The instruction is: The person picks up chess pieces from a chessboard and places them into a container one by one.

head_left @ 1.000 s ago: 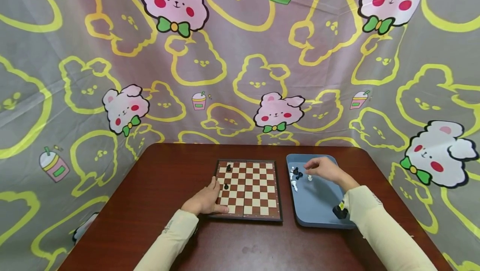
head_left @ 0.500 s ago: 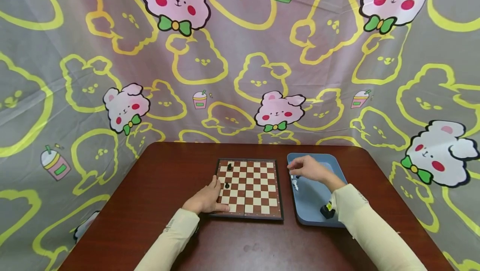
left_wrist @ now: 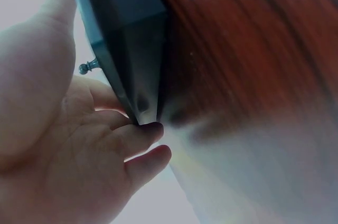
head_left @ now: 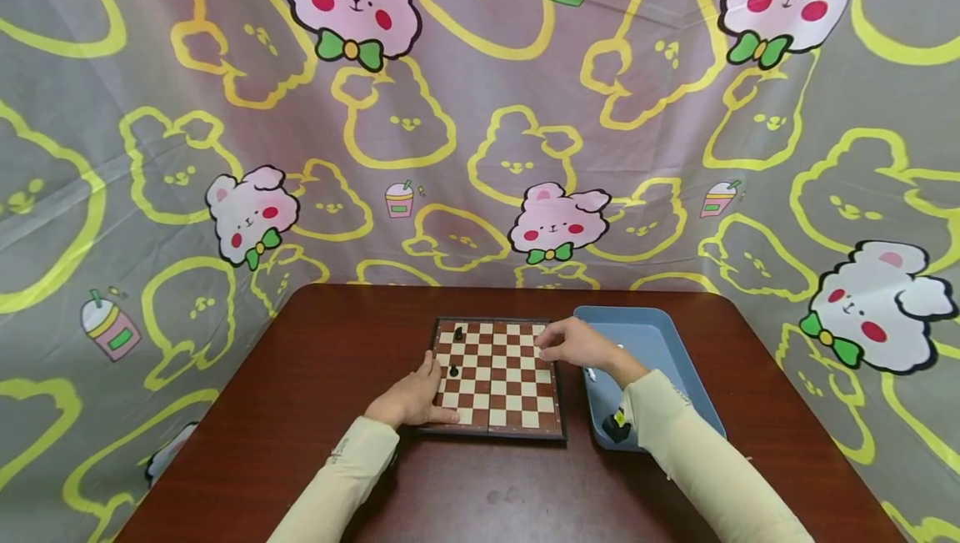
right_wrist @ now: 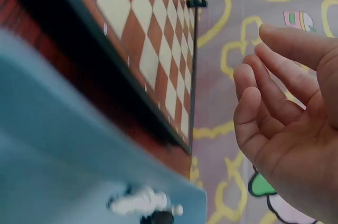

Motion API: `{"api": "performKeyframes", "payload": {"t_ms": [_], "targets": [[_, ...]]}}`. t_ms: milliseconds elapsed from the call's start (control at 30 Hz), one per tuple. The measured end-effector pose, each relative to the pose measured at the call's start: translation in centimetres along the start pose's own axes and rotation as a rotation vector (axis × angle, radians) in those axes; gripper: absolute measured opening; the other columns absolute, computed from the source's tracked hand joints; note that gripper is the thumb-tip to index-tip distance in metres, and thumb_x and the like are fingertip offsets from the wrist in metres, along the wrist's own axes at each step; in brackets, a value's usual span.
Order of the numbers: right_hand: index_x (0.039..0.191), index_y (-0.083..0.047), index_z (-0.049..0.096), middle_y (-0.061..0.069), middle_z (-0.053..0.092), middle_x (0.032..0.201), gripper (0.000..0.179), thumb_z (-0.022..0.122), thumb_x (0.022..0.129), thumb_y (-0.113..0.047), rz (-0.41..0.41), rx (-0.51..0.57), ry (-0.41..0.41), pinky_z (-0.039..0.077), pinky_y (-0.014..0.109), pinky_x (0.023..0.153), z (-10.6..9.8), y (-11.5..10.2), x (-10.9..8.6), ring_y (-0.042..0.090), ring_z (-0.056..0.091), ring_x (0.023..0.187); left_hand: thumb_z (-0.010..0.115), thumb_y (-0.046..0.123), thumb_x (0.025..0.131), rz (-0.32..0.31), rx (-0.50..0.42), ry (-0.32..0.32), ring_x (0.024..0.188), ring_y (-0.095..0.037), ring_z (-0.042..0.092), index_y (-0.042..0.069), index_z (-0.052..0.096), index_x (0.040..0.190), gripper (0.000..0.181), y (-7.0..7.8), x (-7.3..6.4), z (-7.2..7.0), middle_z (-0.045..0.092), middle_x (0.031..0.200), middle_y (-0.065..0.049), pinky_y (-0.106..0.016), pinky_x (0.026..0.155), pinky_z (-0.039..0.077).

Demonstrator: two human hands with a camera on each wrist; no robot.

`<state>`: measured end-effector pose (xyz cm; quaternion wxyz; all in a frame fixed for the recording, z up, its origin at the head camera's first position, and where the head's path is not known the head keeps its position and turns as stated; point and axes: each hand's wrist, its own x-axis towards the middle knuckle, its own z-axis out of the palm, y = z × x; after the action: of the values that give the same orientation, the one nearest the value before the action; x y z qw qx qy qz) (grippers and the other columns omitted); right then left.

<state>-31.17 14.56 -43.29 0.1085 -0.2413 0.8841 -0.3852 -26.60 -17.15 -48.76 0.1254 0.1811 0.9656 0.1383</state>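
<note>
A brown-and-cream chessboard [head_left: 506, 397] with a dark rim lies on the table. My left hand [head_left: 408, 393] holds its near left corner, thumb over the front edge and fingers along the left side. In the left wrist view, fingertips [left_wrist: 150, 163] bend down at the dark side wall. A black chess piece [head_left: 458, 332] stands near the far left corner, and a black pawn [head_left: 453, 370] stands nearer. My right hand [head_left: 573, 344] is over the board's right edge, fingers bent and thumb near the index finger; I cannot tell whether a small piece is between them.
A blue tray [head_left: 675, 376] stands right of the board on the brown table [head_left: 337, 343]. A white chess piece [right_wrist: 140, 201] and a dark one lie in it, partly hidden by my right arm in the head view. A cartoon-print curtain [head_left: 465, 143] surrounds the table.
My right hand has moved left from over the tray to the board's right edge. My left hand stays on the board, and both black pieces there stand where they were.
</note>
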Motion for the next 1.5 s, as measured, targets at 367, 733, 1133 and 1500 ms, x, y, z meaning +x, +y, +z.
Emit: {"api": "performKeyframes", "payload": {"t_ms": [367,733,1133,1500], "targets": [[0.105,-0.004,0.070,0.001,0.066,0.103,0.020,0.068,0.088,-0.013,-0.009,0.027,-0.031,0.050,0.035,0.073,4.1,-0.6,2.4,0.014,0.061,0.085,0.068,0.060,0.076,0.009,0.019,-0.003,0.131,-0.041,0.034,-0.011,0.017,0.146,0.112,-0.1,0.1,0.1,0.006,0.151,-0.031,-0.044,0.100,0.038],[0.102,-0.009,0.071,-0.002,0.065,0.095,0.018,0.070,0.087,-0.017,0.007,0.027,-0.049,0.050,0.032,0.066,7.6,-1.9,4.2,0.013,0.060,0.080,0.069,0.058,0.076,-0.007,0.019,-0.006,0.132,-0.041,0.033,-0.011,0.017,0.146,0.111,-0.2,0.2,0.0,0.006,0.151,-0.031,-0.044,0.101,0.037],[0.107,-0.005,0.069,0.000,0.067,0.097,0.022,0.069,0.087,-0.014,0.004,0.068,-0.039,0.050,0.033,0.072,9.6,-2.3,5.6,0.015,0.061,0.086,0.068,0.059,0.076,-0.007,0.007,-0.015,0.131,-0.040,0.034,-0.011,0.016,0.146,0.112,-0.2,0.0,-0.2,0.006,0.151,-0.032,-0.044,0.099,0.039],[0.103,-0.006,0.071,0.000,0.068,0.095,0.022,0.073,0.083,-0.015,-0.033,-0.043,0.008,0.051,0.029,0.073,10.9,-3.2,6.8,0.015,0.062,0.087,0.067,0.060,0.076,-0.005,0.016,-0.013,0.129,-0.041,0.037,-0.010,0.017,0.146,0.111,-0.1,0.1,-0.1,0.007,0.152,-0.031,-0.044,0.097,0.041]]}}
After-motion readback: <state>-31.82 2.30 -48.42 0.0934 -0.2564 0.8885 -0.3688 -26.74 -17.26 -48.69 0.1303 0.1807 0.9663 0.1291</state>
